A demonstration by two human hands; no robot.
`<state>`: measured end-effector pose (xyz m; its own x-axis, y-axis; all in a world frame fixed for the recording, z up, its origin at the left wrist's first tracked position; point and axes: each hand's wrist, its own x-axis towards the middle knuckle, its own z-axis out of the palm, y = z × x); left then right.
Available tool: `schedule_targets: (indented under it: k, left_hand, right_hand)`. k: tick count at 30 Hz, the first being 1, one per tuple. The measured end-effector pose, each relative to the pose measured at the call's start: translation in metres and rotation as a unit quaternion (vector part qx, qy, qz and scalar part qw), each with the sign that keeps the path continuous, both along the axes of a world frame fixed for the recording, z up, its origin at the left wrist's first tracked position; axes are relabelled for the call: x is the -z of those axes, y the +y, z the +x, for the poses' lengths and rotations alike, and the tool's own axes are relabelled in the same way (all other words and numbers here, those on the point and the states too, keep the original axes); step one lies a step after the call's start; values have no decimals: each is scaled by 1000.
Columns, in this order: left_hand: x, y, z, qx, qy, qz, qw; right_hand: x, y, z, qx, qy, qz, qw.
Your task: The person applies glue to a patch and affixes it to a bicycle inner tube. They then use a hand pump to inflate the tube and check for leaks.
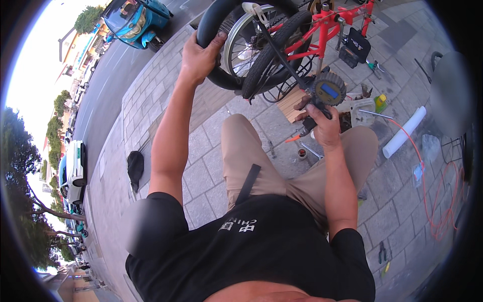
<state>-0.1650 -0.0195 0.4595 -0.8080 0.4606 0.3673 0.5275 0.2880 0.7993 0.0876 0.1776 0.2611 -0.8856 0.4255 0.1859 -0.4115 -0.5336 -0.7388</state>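
Observation:
My left hand [200,58] grips a fat, inflated black inner tube [208,27], fingers wrapped round its side. In my right hand [324,126] is a tyre inflator gun [329,89] with a round, ribbed gauge and a small blue screen. From the gun a black hose [287,60] runs up toward the tube; a pale piece [255,11] near its upper end is too unclear to name. An orange air line [294,138] shows below the gun. Behind the tube stand a spoked wheel with a black tyre [259,73] and a red bicycle frame [316,49].
Around my knees lie a small open tin [302,154], a clear tray [363,113], a yellow bottle [380,102] and a white roll [404,132]. A black tool case [355,48] stands open. Orange hose [427,201] coils at right; pliers [382,251] lie lower. Vehicles line the road at left.

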Motion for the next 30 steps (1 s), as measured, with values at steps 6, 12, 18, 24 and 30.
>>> schedule_targets:
  k: [6, 12, 18, 24, 30]
  left_hand:
    - [-8, 0, 11, -9, -13, -19, 1000]
    - [-11, 16, 50, -126, 537, -3, 834]
    - [-26, 61, 78, -47, 574, -60, 815]
    - [-65, 87, 49, 48, 614, -320, 720]
    - [-79, 81, 27, 86, 717, -337, 604]
  right_hand:
    - [1, 0, 0, -1, 8, -6, 1000]
    - [4, -1, -1, 21, -5, 1, 1000]
    - [2, 0, -1, 20, -14, 8, 1000]
    - [1, -2, 0, 28, 8, 19, 999]
    - [-5, 0, -1, 22, 34, 0, 999]
